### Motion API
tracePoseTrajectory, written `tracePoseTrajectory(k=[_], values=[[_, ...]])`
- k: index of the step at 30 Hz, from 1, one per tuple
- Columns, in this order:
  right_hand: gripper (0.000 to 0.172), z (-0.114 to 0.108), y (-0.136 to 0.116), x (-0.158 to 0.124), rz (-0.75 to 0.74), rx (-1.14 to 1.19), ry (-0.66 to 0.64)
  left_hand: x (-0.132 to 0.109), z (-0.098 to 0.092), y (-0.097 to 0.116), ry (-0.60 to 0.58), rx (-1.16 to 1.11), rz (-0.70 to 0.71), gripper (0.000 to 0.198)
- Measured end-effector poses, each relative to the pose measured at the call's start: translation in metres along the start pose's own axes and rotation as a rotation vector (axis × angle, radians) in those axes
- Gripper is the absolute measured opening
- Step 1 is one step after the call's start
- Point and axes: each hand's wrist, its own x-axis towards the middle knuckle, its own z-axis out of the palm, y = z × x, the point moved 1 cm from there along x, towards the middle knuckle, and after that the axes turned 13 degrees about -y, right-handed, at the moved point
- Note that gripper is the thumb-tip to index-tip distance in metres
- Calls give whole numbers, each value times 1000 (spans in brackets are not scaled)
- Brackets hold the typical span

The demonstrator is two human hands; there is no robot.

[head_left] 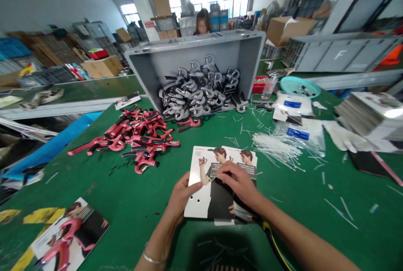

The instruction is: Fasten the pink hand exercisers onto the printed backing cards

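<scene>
My left hand (pixel 182 197) grips the left edge of a printed backing card (pixel 197 210), thumb on its front. The card shows a person's picture, dark text blocks and small punched holes. Over its middle, my right hand (pixel 237 182) pinches a thin white cable tie (pixel 213 177) that shows at a hole. A second printed card (pixel 250 159) lies partly behind, to the right. Under my right wrist runs a curved black and yellow handle (pixel 271 237); its other end is hidden. A carded pink hand grip (pixel 67 237) lies at lower left.
Pink and black hand grips (pixel 135 132) lie heaped at left. A tilted grey crate (pixel 252 59) holds many grey ones. At right are loose white cable ties (pixel 277 149), plastic bags (pixel 310 136), a card stack (pixel 371 113) and a turquoise dish (pixel 294 82). A person (pixel 202 23) is behind the crate.
</scene>
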Motion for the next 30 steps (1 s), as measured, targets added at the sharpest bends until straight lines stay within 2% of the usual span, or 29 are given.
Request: tracePoseTrajectory(k=[2,5,8,11,13,16,20,23,27,30], values=[[13,-26,7,-20,48,-79,105,-2,-4,2,22,-1,21,57],[17,-79,37,-41,215,-432,215,-2,-8,2,10,48,-19,58],[20,-122,76,-40,446,-817,102,7,1,3,-68,96,-63,57],[18,-141,101,-22,532,-926,50,17,16,6,-133,114,-59,53],[17,-147,105,-8,528,-941,29,19,19,8,-159,98,-61,52],[23,-163,100,7,519,-953,19,9,11,7,-170,29,-51,53],[27,-193,89,5,548,-934,39,-3,-6,-2,-39,-7,9,50],[28,-196,87,-19,644,-920,13,1,-11,-8,39,-7,65,47],[24,-173,94,-60,803,-910,-23,12,-6,-15,47,24,81,45],[15,-164,100,-73,828,-865,-37,14,-1,-18,40,6,75,46]])
